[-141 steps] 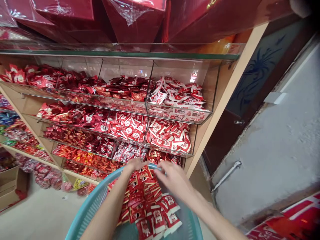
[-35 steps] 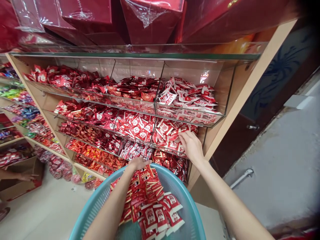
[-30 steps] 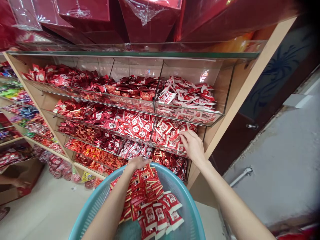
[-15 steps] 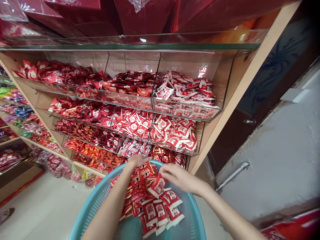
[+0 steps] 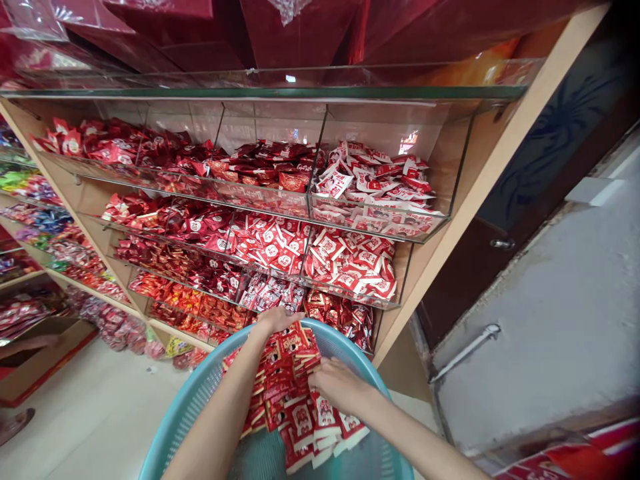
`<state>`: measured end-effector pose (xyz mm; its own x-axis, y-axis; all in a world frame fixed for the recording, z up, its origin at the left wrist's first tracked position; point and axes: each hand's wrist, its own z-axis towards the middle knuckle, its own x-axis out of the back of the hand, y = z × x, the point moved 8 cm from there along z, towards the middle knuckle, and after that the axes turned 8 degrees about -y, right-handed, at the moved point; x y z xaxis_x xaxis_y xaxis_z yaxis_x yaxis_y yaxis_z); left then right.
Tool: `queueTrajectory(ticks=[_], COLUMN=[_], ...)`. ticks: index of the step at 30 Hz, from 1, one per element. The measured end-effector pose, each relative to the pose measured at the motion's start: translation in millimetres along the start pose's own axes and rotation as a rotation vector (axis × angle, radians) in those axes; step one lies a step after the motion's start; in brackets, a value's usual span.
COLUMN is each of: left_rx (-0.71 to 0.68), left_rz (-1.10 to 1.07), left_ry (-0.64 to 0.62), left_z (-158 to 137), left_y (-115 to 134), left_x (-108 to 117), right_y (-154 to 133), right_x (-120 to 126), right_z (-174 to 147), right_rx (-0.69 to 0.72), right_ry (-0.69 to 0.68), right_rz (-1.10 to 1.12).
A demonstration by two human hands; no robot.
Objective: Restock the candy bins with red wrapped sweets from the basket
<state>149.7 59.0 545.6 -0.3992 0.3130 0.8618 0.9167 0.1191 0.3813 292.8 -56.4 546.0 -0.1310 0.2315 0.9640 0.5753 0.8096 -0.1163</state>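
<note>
A round turquoise plastic basket (image 5: 173, 407) stands in front of me, with small red-and-cream snack packets (image 5: 303, 423) heaped in it. My left hand (image 5: 279, 321) lies over its far rim, beside the topmost packets, with the fingers closed on the rim and partly hidden. Inside the basket, my right hand (image 5: 336, 383) is down among the packets on the right of the heap. Its fingers are curled against red packets, and the fingertips are hidden.
Glass-fronted shelves (image 5: 240, 193) full of red packets rise behind the basket. Dark red boxes (image 5: 300, 33) stand above. A grey wall (image 5: 540, 333) with a white pipe (image 5: 465, 353) is at right. Pale floor (image 5: 100, 413) and an open carton (image 5: 45, 360) lie at left.
My right hand has moved down and left, deeper into the heap; the packet under its fingers is now largely covered. My left hand stays at the rim.
</note>
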Motion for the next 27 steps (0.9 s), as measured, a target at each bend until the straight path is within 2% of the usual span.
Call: queueTrajectory(ticks=[5,8,10,13,16,19,21,23,27], left_rx=[0.000,0.015,0.015,0.003,-0.008,-0.002,0.012,0.015,-0.006], left_rz=[-0.002,0.014,0.028,0.030,0.025,0.031,0.030,0.023,0.016], left_ry=[-0.003,-0.002,-0.002,-0.004,-0.006,-0.002,0.003,0.008,0.007], left_z=[-1,-3,-5,-7,-7,-8,-8,-9,-12], left_y=[-1,0,3,6,8,8,7,7,7], left_x=[0,1,2,3,3,3,4,4,5], right_y=[-7,-12,-13,-6,17,54,79,98,108], right_x=[-6,12,37,89,142,177,185,186,185], right_z=[-2,-11,-21,-41,-67,-86,-87,-80,-72], right_rx=[-0.045,-0.051,-0.063,-0.067,-0.090,-0.177,-0.247,-0.269,-0.225], right_ry=[0.132,0.210,0.286,0.474,0.761,1.003,1.036,0.991,0.960], right_rz=[-0.186,-0.238,-0.248,-0.181,-0.077,-0.014,0.037,0.091,0.131])
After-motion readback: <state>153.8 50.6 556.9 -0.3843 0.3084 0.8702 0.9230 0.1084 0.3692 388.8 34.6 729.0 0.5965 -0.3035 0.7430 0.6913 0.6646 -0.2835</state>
